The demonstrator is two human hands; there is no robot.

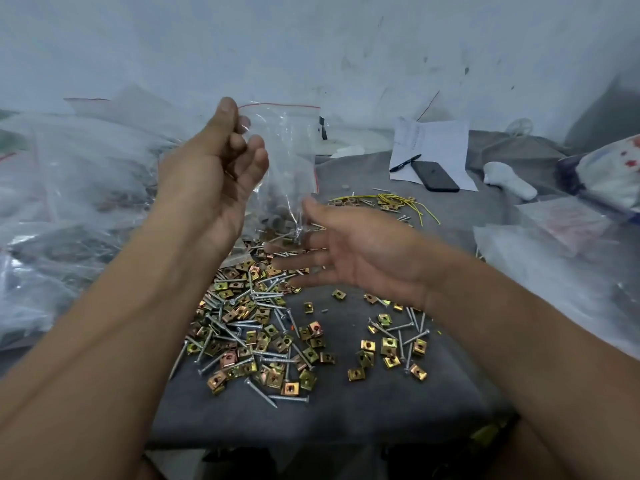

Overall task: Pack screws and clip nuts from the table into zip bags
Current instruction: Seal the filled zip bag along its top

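One upright zip bag (282,161), mouth up, in left-hand (221,161) grip; right hand (349,251) slack.

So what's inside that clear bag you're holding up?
Through the zip bag, pinched near its top by the left hand, screws and some round dark pieces show at the bottom. Creased plastic and the right hand cover the rest, so clip nuts inside can't be confirmed.

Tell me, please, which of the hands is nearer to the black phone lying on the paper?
Right. The right hand hangs open below and left of the black phone; the left hand, holding the zip bag, is farther left.
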